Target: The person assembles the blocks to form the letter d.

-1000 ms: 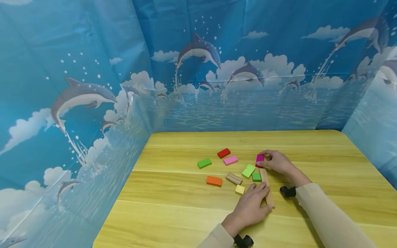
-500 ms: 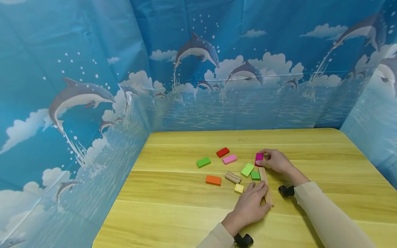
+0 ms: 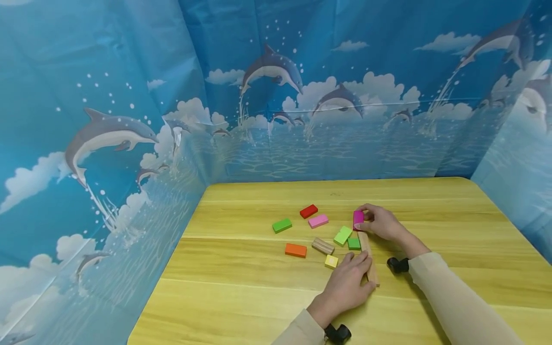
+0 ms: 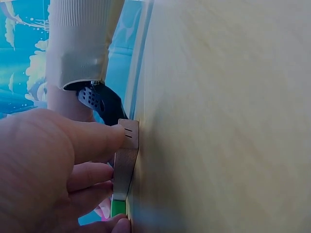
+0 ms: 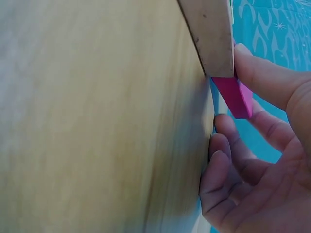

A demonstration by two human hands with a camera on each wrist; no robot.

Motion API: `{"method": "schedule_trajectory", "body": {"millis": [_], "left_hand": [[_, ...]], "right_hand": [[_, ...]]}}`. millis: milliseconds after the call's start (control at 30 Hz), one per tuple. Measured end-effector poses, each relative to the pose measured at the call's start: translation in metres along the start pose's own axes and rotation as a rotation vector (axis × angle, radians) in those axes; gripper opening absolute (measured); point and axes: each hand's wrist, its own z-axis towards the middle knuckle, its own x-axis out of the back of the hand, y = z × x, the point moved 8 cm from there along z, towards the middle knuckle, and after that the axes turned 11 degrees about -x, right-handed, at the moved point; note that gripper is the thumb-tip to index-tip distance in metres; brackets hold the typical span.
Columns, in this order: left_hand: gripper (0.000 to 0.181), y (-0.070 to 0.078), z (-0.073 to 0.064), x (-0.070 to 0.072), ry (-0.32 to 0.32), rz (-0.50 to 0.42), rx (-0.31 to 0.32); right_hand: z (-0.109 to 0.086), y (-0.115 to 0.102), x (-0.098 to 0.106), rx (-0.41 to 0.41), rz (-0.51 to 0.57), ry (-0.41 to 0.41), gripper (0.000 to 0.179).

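Note:
In the head view, my right hand (image 3: 383, 223) pinches a magenta block (image 3: 358, 220) between thumb and fingers. That block stands at the far end of a long plain wooden block (image 3: 372, 273), and the right wrist view shows the magenta block (image 5: 235, 97) against the wooden one's end. My left hand (image 3: 348, 282) holds the long block near its close end, with the thumb on that end and the fingers along its left side. A green block (image 3: 354, 244) and a light green block (image 3: 343, 235) lie just left of the long block's far part.
Several other blocks lie to the left on the yellow wood-grain table (image 3: 241, 282): red (image 3: 308, 211), pink (image 3: 318, 221), green, orange (image 3: 295, 250), a grooved wooden one (image 3: 323, 246) and yellow (image 3: 331, 261). Behind hangs a blue dolphin-print curtain (image 3: 284, 153).
The head view has shifted slightly. Both hands keep their holds on the magenta block and the long wooden block, with hardly any movement against the table.

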Motion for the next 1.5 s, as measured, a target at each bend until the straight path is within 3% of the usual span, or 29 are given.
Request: {"method": "schedule_trajectory", "body": {"millis": [433,1167,1500], "left_hand": [[0.058,-0.003,-0.001,0.0,0.018,-0.007,0.006],[0.057,0.0,-0.001,0.0,0.028,-0.005,0.0],[0.059,0.002,-0.001,0.0,-0.006,0.002,0.001]], "right_hand": [[0.002,0.002,0.001,0.032,0.077,-0.022,0.047],[-0.001,0.008,-0.003,0.032,0.078,-0.048,0.05],[-0.006,0.007,-0.002,0.039,0.073,-0.04,0.054]]}}
